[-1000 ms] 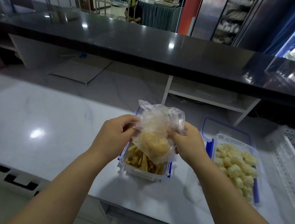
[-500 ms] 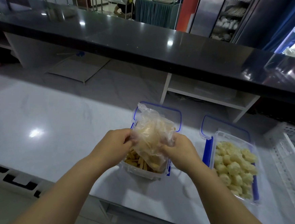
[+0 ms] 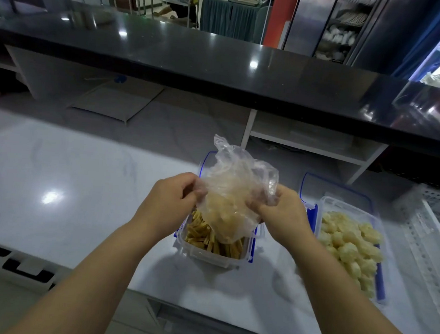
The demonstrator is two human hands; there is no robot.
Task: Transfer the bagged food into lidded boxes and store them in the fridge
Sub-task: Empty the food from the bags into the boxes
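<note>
A clear plastic bag (image 3: pixel 234 194) with yellowish food in its lower end hangs over an open clear box (image 3: pixel 206 255) with blue clips. My left hand (image 3: pixel 170 205) pinches the bag's left side. My right hand (image 3: pixel 279 213) grips its right side. Yellow strips of food (image 3: pixel 198 233) lie in the box below the bag. To the right stands a second open box (image 3: pixel 331 204) filled with pale round pieces (image 3: pixel 349 245). A blue-rimmed lid (image 3: pixel 315 182) lies behind the second box; another lid shows behind the first.
The boxes stand on a white marble counter (image 3: pixel 66 194). A white perforated crate (image 3: pixel 437 236) sits at the right edge. A raised black counter (image 3: pixel 196 57) runs across the back, with white shelving (image 3: pixel 307 144) under it.
Both hands dipped with the bag toward the box, then rose slightly. The bag's top has puffed out and the food has slid toward its lower end.
</note>
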